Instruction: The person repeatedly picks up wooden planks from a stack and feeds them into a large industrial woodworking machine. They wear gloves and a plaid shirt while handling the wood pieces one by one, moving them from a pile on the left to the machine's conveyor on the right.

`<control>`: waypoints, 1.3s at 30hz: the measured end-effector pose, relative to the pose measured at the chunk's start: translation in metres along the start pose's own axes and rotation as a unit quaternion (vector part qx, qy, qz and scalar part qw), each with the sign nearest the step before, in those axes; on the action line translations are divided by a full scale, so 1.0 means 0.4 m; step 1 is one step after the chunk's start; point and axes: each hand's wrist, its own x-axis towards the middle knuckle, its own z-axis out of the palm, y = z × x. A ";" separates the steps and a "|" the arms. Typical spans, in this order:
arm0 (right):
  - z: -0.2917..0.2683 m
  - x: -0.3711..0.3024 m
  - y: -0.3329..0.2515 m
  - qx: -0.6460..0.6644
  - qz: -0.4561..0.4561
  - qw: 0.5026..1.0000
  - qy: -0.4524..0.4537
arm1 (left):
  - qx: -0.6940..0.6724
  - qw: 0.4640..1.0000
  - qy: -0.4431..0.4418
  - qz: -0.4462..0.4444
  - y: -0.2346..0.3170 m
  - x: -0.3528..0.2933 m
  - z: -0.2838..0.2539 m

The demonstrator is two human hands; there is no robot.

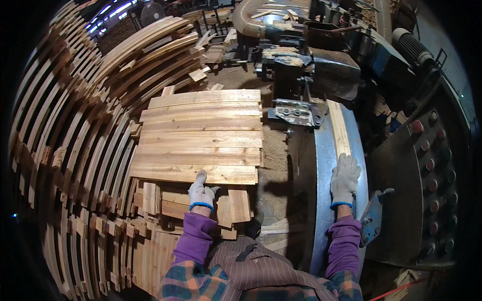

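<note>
My left hand [202, 192], in a pale work glove with a blue cuff, reaches the near edge of a layer of planks [198, 139]. One finger lies stretched over the nearest plank's edge and the thumb sticks out to the right, so the hand is open. To the right, my right hand [345, 181], gloved alike, rests at the near end of a narrow wooden board [338, 126]. Its fingers are extended forward over the board, not visibly wrapped round it. The board lies lengthwise on a machine's smooth metal bed [325, 200].
Curved-looking stacks of wood strips [65, 130] fill the left side. A metal guide block [296, 113] sits left of the board. Beyond it stands machinery with a ribbed hose [248, 17]. A button panel [432, 180] and a blue bracket [372, 220] stand at right.
</note>
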 end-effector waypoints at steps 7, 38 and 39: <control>-0.024 0.142 -0.073 0.434 0.172 0.836 -0.287 | -0.122 0.973 -0.024 0.197 0.100 -0.174 -0.102; 0.036 0.084 0.028 0.235 0.099 0.958 -0.127 | 0.007 0.948 -0.309 -0.079 -0.149 -0.425 0.211; 0.021 0.080 0.036 0.344 0.126 0.920 -0.141 | -0.014 0.945 -0.316 -0.080 -0.142 -0.436 0.241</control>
